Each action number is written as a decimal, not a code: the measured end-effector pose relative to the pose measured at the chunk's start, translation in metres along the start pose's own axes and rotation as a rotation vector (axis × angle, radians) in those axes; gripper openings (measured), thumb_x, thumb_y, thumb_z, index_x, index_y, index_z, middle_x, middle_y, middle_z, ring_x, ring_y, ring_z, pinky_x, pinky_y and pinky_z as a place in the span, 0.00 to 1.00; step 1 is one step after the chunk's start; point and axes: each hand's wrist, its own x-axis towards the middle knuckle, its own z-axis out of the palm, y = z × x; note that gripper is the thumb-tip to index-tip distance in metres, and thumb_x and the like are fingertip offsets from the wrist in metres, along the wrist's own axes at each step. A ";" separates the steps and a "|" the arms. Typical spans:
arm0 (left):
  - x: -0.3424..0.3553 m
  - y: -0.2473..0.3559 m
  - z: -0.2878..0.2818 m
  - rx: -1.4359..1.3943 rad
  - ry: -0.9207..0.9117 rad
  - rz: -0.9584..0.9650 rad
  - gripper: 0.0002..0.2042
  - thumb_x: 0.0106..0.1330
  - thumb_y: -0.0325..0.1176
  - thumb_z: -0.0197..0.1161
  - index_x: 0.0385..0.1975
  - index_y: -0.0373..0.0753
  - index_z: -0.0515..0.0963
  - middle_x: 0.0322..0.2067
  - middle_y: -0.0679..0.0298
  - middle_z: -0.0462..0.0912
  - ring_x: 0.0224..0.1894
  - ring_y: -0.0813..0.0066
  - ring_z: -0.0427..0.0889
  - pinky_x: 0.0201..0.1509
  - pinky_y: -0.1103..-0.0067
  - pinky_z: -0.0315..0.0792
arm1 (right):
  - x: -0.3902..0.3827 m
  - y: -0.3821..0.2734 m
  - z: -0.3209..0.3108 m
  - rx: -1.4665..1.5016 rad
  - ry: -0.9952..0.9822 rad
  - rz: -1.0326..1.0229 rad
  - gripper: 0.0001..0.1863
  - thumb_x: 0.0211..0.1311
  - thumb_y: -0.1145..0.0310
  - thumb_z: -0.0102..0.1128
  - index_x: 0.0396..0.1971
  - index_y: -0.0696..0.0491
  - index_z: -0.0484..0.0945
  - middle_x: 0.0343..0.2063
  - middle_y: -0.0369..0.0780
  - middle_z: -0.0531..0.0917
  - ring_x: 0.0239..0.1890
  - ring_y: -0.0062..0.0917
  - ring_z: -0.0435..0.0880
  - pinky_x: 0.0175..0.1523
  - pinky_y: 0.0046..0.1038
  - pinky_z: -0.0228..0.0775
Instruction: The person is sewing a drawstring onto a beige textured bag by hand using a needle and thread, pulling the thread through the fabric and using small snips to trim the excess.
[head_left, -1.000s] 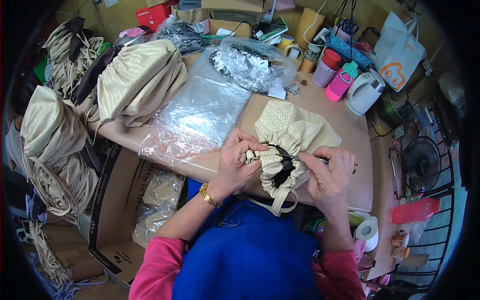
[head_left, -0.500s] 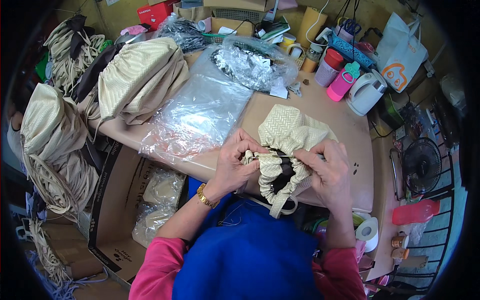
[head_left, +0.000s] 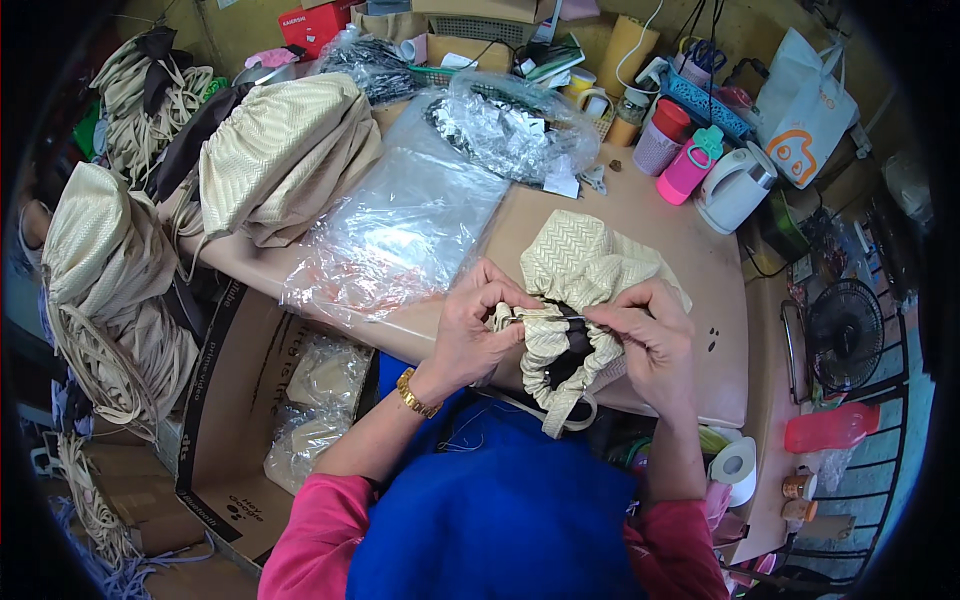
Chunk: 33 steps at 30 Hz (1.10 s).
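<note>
A cream bag (head_left: 572, 255) of woven-pattern cloth lies on the table in front of me, its gathered mouth towards me and a dark lining (head_left: 572, 352) showing inside. My left hand (head_left: 478, 325) pinches the ruched rim at its left side. A thin metal rod (head_left: 566, 318) runs across the rim between my hands. At its right end, my right hand (head_left: 648, 335) grips it between thumb and forefinger, beside the cloth. The rod's left part is hidden in or behind the folds. A cream strap loop (head_left: 570, 420) hangs from the rim at the table's near edge.
Clear plastic sleeves (head_left: 400, 235) lie left of the bag. More cream bags (head_left: 285, 155) are heaped at the left. Below them stands an open cardboard box (head_left: 225, 400). A pink bottle (head_left: 688, 168) and a white kettle (head_left: 735, 188) stand at the far right.
My right hand has shifted slightly left and its fingers have drawn closer together at the rod. The rod now shows against the dark lining. My left hand stays nearly in place.
</note>
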 end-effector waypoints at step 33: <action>0.001 0.001 -0.005 0.013 -0.069 0.036 0.09 0.51 0.27 0.71 0.32 0.37 0.84 0.31 0.67 0.77 0.37 0.76 0.71 0.41 0.80 0.66 | 0.007 0.018 -0.007 0.509 -0.249 0.117 0.28 0.46 0.91 0.45 0.41 0.52 0.88 0.26 0.37 0.75 0.30 0.22 0.76 0.36 0.22 0.68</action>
